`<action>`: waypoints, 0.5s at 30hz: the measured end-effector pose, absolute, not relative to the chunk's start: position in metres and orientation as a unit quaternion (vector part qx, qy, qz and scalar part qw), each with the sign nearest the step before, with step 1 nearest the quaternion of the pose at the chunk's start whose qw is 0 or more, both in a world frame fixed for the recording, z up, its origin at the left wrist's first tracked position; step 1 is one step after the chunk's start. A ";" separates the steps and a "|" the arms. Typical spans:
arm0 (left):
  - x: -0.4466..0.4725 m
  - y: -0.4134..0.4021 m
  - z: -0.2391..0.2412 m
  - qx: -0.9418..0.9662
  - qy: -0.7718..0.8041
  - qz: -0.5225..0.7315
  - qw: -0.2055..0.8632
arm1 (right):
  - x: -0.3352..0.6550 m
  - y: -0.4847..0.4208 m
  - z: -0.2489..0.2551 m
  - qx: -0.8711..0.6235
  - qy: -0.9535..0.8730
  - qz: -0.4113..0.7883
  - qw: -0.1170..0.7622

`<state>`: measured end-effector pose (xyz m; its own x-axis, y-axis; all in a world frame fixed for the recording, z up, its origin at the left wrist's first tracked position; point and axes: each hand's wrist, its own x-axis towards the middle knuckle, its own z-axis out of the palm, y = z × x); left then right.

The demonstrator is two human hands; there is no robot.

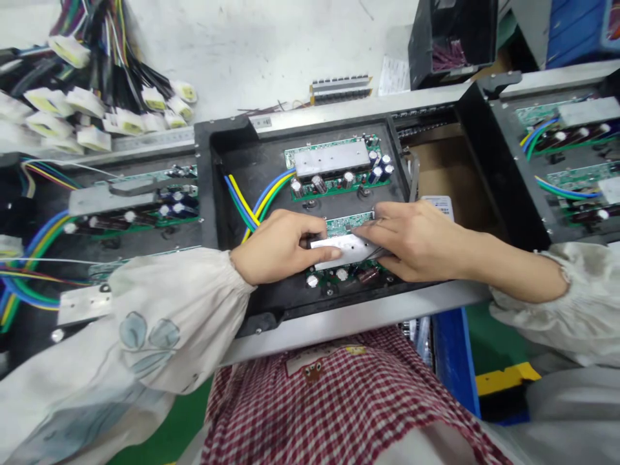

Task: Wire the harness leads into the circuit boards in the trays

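Observation:
A green circuit board with a pale metal heat sink [346, 250] lies at the front of a black tray [252, 145]. Around its left end my left hand [285, 245] is closed, thumb on the heat sink and fingers at the far edge. My right hand [416, 242] grips the right end of the same board, its fingertips near the heat sink's right part. Both hands cover the board's ends. Behind it sits a second circuit board [334, 165] with a like heat sink and several capacitors. Blue, yellow and green wires [261, 203] pass behind my left hand.
Similar trays with boards stand left [111, 197] and right [586, 116]. A wire harness bundle with white connectors [126, 119] lies at the back left. A black bin [453, 42] stands at the back right. A metal rail [349, 316] edges the front.

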<state>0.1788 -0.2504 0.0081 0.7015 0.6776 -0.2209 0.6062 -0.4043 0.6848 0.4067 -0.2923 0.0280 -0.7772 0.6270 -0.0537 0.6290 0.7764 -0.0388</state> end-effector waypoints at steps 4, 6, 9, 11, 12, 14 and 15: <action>0.180 -0.251 0.009 0.824 0.394 0.057 0.403 | 0.415 -0.297 0.035 0.352 0.934 -0.051 0.003; 0.180 -0.251 0.010 0.822 0.390 0.057 0.411 | 0.424 -0.297 0.039 0.363 0.929 -0.069 -0.032; 0.181 -0.251 0.012 0.822 0.385 0.054 0.416 | 0.433 -0.296 0.038 0.387 0.914 -0.094 -0.079; 0.181 -0.251 0.012 0.826 0.382 0.050 0.411 | 0.435 -0.296 0.033 0.397 0.905 -0.118 -0.091; 0.181 -0.250 0.012 0.828 0.384 0.045 0.406 | 0.434 -0.297 0.031 0.404 0.901 -0.126 -0.097; 0.181 -0.249 0.012 0.832 0.392 0.028 0.393 | 0.433 -0.299 0.027 0.428 0.889 -0.120 -0.105; 0.180 -0.249 0.012 0.832 0.397 0.017 0.387 | 0.432 -0.300 0.025 0.439 0.885 -0.114 -0.106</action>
